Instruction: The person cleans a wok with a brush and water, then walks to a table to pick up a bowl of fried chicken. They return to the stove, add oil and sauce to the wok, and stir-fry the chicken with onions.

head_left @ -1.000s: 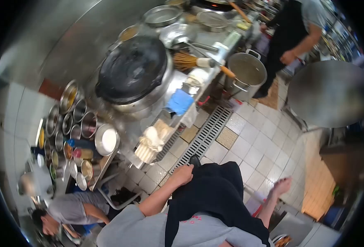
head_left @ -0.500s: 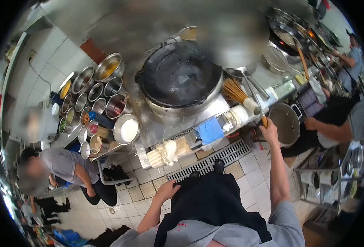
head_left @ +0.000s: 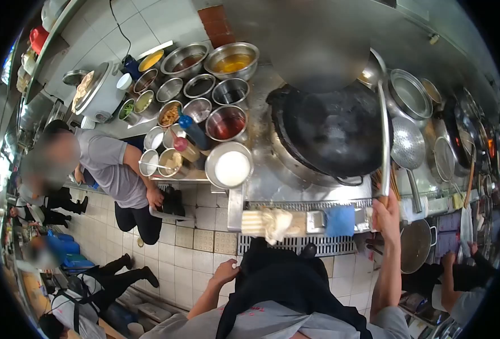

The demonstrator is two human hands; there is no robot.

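Observation:
My right hand (head_left: pixel 386 216) is closed around the wooden end of a long-handled metal ladle (head_left: pixel 385 135). The ladle's bowl is up at the far right edge of a large black wok (head_left: pixel 332 133), beside a blurred patch that hides the wok's back. Dark, wet-looking metal shows inside the wok, with no food visible. Beside the front of my black apron (head_left: pixel 281 282), my left hand (head_left: pixel 225 272) hangs low with loose fingers apart and nothing in it. A bamboo brush (head_left: pixel 395 182) is partly hidden behind my right hand and the ladle handle.
Left of the wok stand several metal bowls of seasonings, a white-filled bowl (head_left: pixel 231 166) and squeeze bottles (head_left: pixel 192 131). A perforated skimmer (head_left: pixel 407 144) lies right. Cloths (head_left: pixel 340 220) rest along the front edge. One co-worker (head_left: pixel 111 164) stands left; another's arm (head_left: pixel 449 282) is at right.
My view has turned, so the wok and bowls sit further right. The ladle's bowl has come into sight at the wok's far right side, its handle now more upright. My left hand stays low.

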